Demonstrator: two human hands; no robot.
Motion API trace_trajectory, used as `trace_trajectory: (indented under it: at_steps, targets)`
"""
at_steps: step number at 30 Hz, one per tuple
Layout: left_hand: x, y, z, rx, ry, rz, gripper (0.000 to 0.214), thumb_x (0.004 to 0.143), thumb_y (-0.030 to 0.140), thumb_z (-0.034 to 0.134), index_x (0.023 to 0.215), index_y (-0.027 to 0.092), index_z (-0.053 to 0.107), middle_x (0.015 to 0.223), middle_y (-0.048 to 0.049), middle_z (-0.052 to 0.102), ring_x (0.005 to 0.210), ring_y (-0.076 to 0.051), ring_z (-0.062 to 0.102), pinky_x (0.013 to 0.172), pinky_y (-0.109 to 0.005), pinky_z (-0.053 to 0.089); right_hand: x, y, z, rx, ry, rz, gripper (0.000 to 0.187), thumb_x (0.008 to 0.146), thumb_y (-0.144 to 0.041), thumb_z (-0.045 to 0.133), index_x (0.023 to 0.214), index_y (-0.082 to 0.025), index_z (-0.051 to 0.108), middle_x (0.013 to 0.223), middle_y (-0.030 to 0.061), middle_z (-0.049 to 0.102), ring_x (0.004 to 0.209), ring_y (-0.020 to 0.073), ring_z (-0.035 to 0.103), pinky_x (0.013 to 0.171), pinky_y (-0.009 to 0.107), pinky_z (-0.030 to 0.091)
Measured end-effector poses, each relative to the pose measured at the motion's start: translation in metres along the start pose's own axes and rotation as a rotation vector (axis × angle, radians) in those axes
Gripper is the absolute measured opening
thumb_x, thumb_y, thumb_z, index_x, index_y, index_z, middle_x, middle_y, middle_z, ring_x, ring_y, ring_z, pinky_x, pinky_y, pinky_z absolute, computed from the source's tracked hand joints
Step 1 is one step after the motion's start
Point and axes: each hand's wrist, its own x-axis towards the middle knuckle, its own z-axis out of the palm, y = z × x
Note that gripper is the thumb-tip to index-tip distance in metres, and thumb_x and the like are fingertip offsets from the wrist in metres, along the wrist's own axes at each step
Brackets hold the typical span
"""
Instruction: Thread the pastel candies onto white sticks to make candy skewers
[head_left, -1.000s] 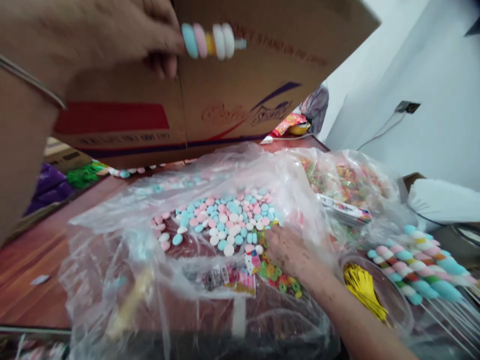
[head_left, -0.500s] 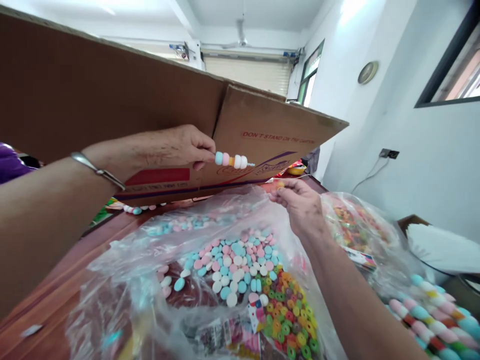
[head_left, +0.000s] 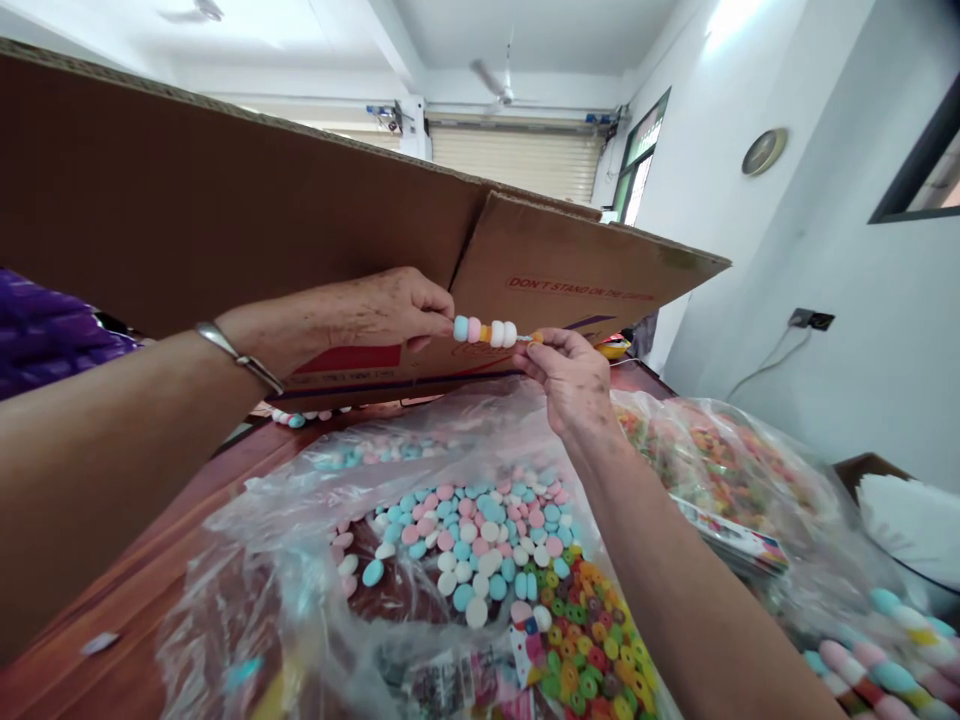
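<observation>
My left hand (head_left: 390, 308), a metal bangle at its wrist, pinches one end of a short candy strand (head_left: 486, 331). Pale blue, pink, orange and white pieces are threaded on it in a level row. Whether its core is a cord or a stiff stick, I cannot tell. At the strand's bare right tip, my right hand (head_left: 576, 385) pinches an orange ring candy (head_left: 535, 339) between thumb and fingers. Below both hands, a clear plastic sheet (head_left: 247, 560) holds pastel candy tablets (head_left: 480, 535) and multicoloured ring candies (head_left: 592, 640).
An upright cardboard carton (head_left: 360, 220) stands behind my hands. Bagged ring candies (head_left: 712, 450) lie to the right, with finished-looking candy strands (head_left: 885, 665) at the lower right corner. A wooden table (head_left: 135, 600) shows at left. Something purple (head_left: 52, 325) is at the far left.
My right hand has moved up and left, bringing the orange ring candy to the strand's tip. My left hand still grips the strand. The view has shifted slightly.
</observation>
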Motion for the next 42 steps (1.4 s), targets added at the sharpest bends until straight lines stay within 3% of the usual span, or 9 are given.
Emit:
trace_trajectory:
  at_steps: [14, 21, 28, 33, 42]
  targets:
    - [0.002, -0.006, 0.007, 0.017, 0.021, 0.002, 0.026, 0.079, 0.033, 0.051, 0.059, 0.018, 0.059, 0.051, 0.0032, 0.050, 0.047, -0.010, 0.042, 0.049, -0.025, 0.024, -0.003, 0.014, 0.001, 0.021, 0.059, -0.082, 0.018, 0.065, -0.015, 0.070, 0.078, -0.016, 0.058, 0.069, -0.0030, 0.067, 0.069, 0.0132, 0.070, 0.072, 0.029, 0.061]
    - [0.001, -0.010, 0.011, 0.007, 0.038, -0.014, 0.029, 0.081, 0.038, 0.051, 0.062, 0.019, 0.062, 0.053, 0.0029, 0.051, 0.048, -0.010, 0.043, 0.049, -0.025, 0.024, 0.000, 0.015, 0.004, 0.053, 0.079, -0.039, 0.016, 0.065, -0.013, 0.069, 0.076, -0.016, 0.057, 0.068, -0.0032, 0.065, 0.066, 0.0119, 0.069, 0.071, 0.028, 0.061]
    - [-0.003, 0.002, 0.011, -0.001, 0.049, -0.052, 0.028, 0.080, 0.036, 0.051, 0.060, 0.018, 0.060, 0.051, 0.0030, 0.051, 0.047, -0.010, 0.044, 0.049, -0.025, 0.024, -0.002, 0.021, 0.000, -0.122, 0.020, -0.197, 0.020, 0.068, -0.020, 0.073, 0.082, -0.019, 0.058, 0.074, -0.0044, 0.066, 0.067, 0.0109, 0.068, 0.073, 0.028, 0.059]
    - [-0.005, 0.006, 0.012, -0.032, 0.049, -0.037, 0.032, 0.081, 0.038, 0.050, 0.057, 0.018, 0.057, 0.049, 0.0034, 0.052, 0.046, -0.010, 0.044, 0.048, -0.024, 0.027, -0.007, 0.020, -0.003, -0.203, -0.038, -0.269, 0.011, 0.080, -0.028, 0.063, 0.086, -0.019, 0.061, 0.078, -0.0029, 0.067, 0.067, 0.0106, 0.068, 0.071, 0.027, 0.060]
    - [-0.010, 0.008, 0.015, -0.062, 0.070, -0.038, 0.034, 0.083, 0.040, 0.050, 0.058, 0.017, 0.057, 0.050, 0.0031, 0.052, 0.046, -0.009, 0.042, 0.047, -0.024, 0.025, -0.002, 0.013, -0.008, -0.166, -0.148, -0.216, 0.015, 0.075, -0.025, 0.068, 0.088, -0.020, 0.062, 0.073, -0.0046, 0.067, 0.064, 0.0109, 0.068, 0.066, 0.027, 0.060]
